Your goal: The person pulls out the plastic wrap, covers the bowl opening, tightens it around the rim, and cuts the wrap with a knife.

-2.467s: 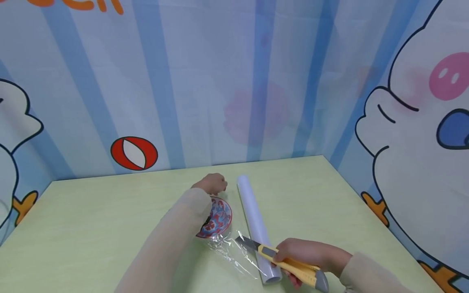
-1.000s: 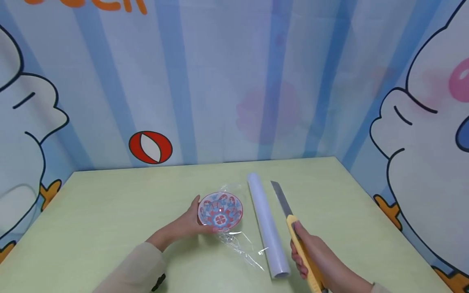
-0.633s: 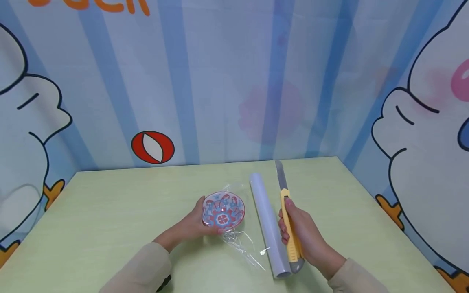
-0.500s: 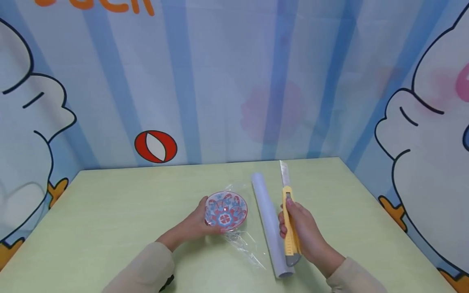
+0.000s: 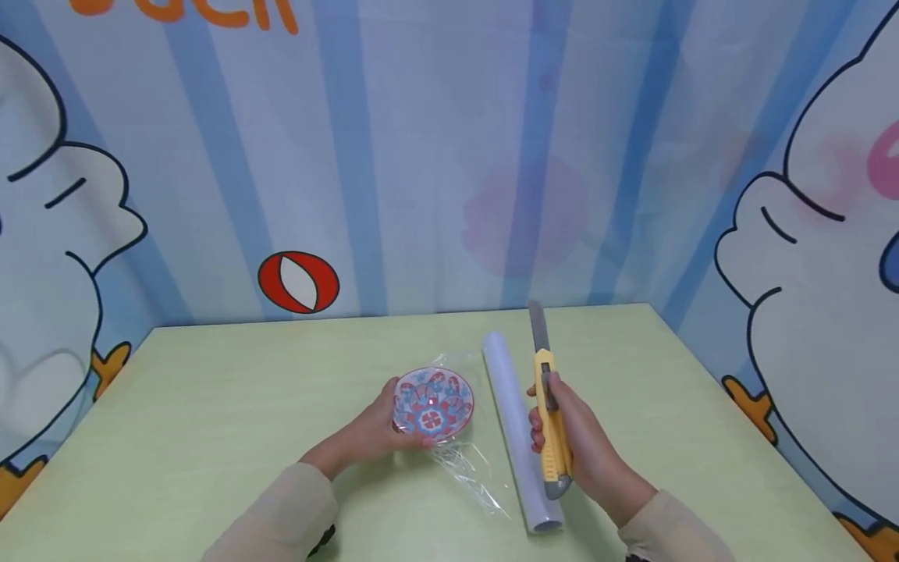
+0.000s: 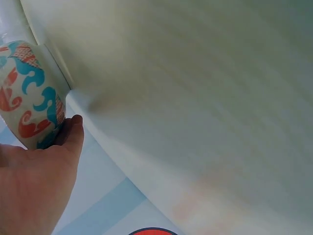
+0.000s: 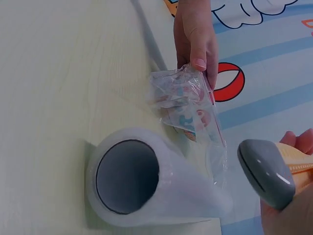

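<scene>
Centre of frame: your left hand grasps the red-and-blue patterned round bowl, with crinkled clear plastic film trailing at lower right. Right of centre: your right hand clasps the yellow-and-grey utility knife, blade extended, overlapping the long white hollow tube. Judgement: brace the bowl; aim the blade clear of your left hand.

head: above, forward-down | wrists: close, tilted | bowl shared (by all three)
</scene>
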